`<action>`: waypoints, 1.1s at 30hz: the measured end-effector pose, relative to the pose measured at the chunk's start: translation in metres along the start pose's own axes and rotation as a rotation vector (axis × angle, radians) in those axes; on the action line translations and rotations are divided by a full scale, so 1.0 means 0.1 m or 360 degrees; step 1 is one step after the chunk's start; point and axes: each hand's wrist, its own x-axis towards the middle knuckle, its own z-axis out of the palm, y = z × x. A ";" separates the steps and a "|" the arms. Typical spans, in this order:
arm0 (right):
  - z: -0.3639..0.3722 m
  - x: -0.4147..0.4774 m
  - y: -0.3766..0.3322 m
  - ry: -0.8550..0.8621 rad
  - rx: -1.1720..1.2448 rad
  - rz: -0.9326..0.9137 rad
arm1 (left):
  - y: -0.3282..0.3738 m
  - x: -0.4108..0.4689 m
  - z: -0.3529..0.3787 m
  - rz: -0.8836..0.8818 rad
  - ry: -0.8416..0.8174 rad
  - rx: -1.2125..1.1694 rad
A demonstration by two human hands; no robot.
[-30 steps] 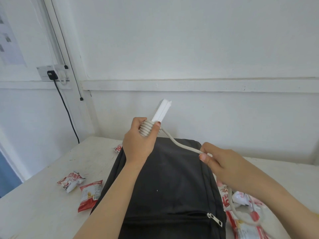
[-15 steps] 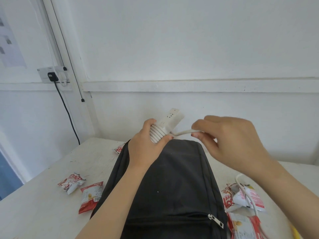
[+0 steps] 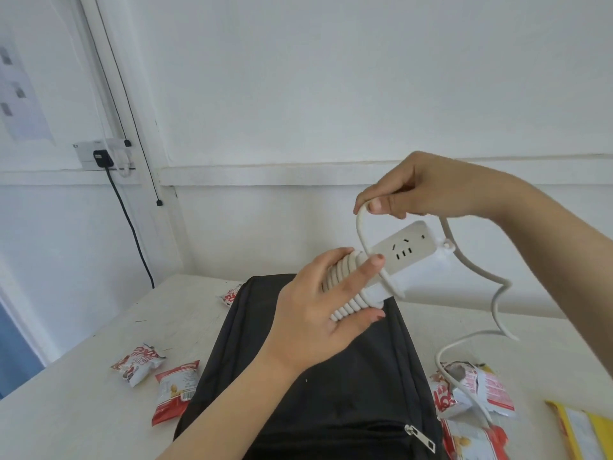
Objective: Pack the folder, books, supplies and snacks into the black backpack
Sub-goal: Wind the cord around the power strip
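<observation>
My left hand [image 3: 326, 303] grips a white power strip [image 3: 403, 250] by the end where its cord is wound in several coils. My right hand [image 3: 421, 189] pinches the loose white cord [image 3: 360, 227] above the strip, and a loop arcs down round the strip's body. The rest of the cord trails right and down to the table. The black backpack [image 3: 331, 376] lies flat under both hands, its front zipper pull [image 3: 419, 438] near the bottom. Red snack packets [image 3: 175, 390] lie left of it and more snack packets [image 3: 471, 393] lie right.
A white table [image 3: 83, 403] stands against a white wall. A small snack packet [image 3: 230, 295] lies at the backpack's far left corner. A yellow packet [image 3: 583, 433] sits at the right edge. A wall socket with a black plug [image 3: 101, 158] hangs at the left.
My right hand has risen and carried the cord up over the strip, forming a new loop. My left hand has turned the strip so its socket face shows.
</observation>
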 end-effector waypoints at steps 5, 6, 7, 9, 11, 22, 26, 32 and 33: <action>0.09 -0.01 0.22 -0.0321 0.0341 0.0047 | 0.07 0.07 -0.07 -0.0188 0.0096 -0.0116; 0.17 -0.01 0.29 -0.0291 0.0354 0.0048 | 0.07 0.07 -0.08 -0.0251 0.0108 -0.0136; 0.25 -0.02 0.37 -0.0210 0.0368 0.0088 | 0.07 0.07 -0.09 -0.0334 0.0130 -0.0168; 0.43 -0.07 0.51 0.0013 0.0531 0.0200 | 0.05 0.07 -0.11 -0.0548 0.0210 -0.0251; 0.61 -0.12 0.61 0.0149 0.0924 0.0249 | 0.00 0.06 -0.12 -0.0741 0.0277 -0.0263; 1.36 -0.29 0.35 0.0657 0.1419 0.0300 | -0.03 -0.12 0.00 -0.0988 0.0143 -0.0089; 1.45 -0.30 0.32 0.0765 0.1476 0.0399 | 0.01 -0.16 0.03 -0.1108 0.0167 -0.0153; 1.45 -0.35 0.30 0.0678 0.1397 0.0581 | -0.02 -0.23 0.03 -0.1087 0.0026 -0.0057; 1.44 -0.36 0.31 0.0633 0.1344 0.0624 | -0.03 -0.23 0.03 -0.1046 0.0008 -0.0002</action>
